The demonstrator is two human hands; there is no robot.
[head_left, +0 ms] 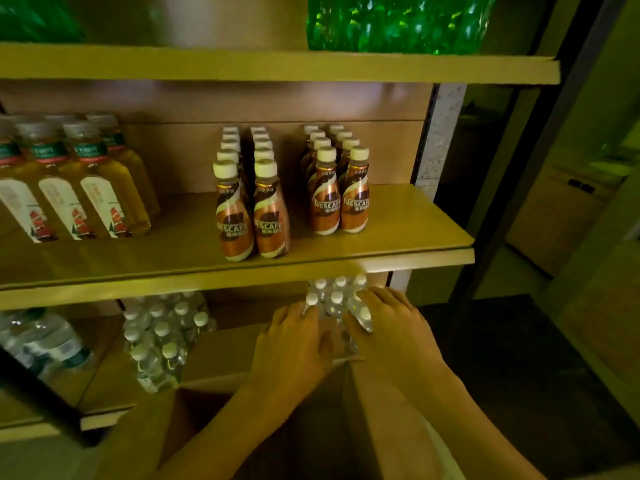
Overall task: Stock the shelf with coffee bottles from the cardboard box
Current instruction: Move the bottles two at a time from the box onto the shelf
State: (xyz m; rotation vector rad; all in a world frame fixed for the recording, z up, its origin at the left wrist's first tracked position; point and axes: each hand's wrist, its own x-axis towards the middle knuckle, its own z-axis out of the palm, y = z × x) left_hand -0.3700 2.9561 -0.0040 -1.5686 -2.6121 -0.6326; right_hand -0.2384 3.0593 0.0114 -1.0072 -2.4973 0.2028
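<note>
Head view, OP: looks like the fetch step? Pressing a wrapped pack [334, 308] between left hand [294, 337] and right hand [391, 327], fingers spread flat, not curled round it.

Reply: Yep. Got coffee bottles [254, 209] up on the shelf [415, 237], above the fingertips; box [221, 355] below the palms. Probably needs lifting next, squeezing evenly.

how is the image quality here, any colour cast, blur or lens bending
Head view: a yellow-green cast covers everything; the wide lens bows the shelf edge and leans the amber drink bottles; the Nescafé coffee bottles are sharpest, labels readable; the green wrapped pack is blurred with glints; below, the left hand and right hand on the water bottle pack sit in soft shadow.
</note>
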